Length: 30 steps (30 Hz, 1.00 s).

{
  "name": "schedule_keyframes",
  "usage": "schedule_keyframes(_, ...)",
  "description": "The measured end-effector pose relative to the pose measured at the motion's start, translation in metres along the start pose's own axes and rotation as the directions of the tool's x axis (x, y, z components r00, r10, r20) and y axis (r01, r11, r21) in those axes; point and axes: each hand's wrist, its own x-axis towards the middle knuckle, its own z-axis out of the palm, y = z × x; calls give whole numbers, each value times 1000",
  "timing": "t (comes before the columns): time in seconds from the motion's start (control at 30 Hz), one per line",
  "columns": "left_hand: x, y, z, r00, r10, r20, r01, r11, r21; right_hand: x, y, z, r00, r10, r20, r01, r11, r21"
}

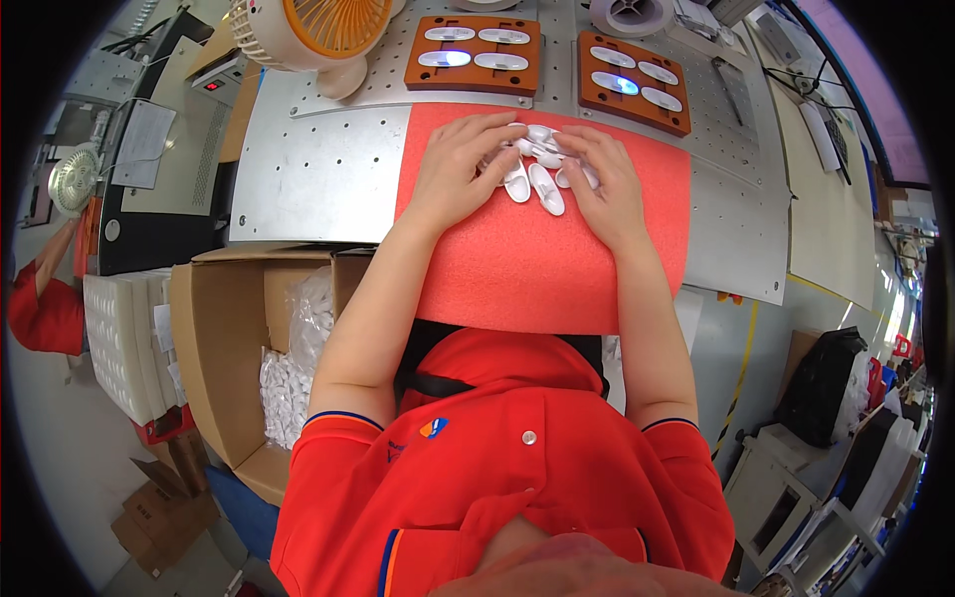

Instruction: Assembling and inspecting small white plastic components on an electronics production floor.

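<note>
Small white oval plastic parts (546, 189) lie in a loose pile near the far edge of a red foam mat (527, 274). My left hand (460, 167) curves around the left of the pile, its fingers spread over the parts and the thumb apart. From the right side my right hand (605, 181) cups the same pile, fingertips touching or just over it. Neither hand visibly grips a part, though some pieces are partly hidden under the fingers. Two of the parts stick out toward me between my hands.
Beyond the mat stand two brown fixtures (473, 83) (634, 106), each seating several white oval pieces, one glowing blue. An orange-and-white fan (343, 75) is at the far left. Below the perforated metal table (318, 189), a cardboard box (204, 368) holds bagged white parts. Another person's red sleeve (45, 313) shows at left.
</note>
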Motion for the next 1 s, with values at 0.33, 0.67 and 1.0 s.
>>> schedule_keyframes(0.33,0,-1,1,1000,-19,-19,18,999,-45,-1,1,0,1000,7,0,-7,1000,7)
schedule_keyframes(0.67,0,0,1,1000,-31,-7,30,998,-54,-1,3,0,1000,9,-8,-9,1000,10)
schedule_keyframes(1.0,0,1,0,999,-44,0,44,998,-48,-1,0,0,1000,6,-16,-6,1000,16)
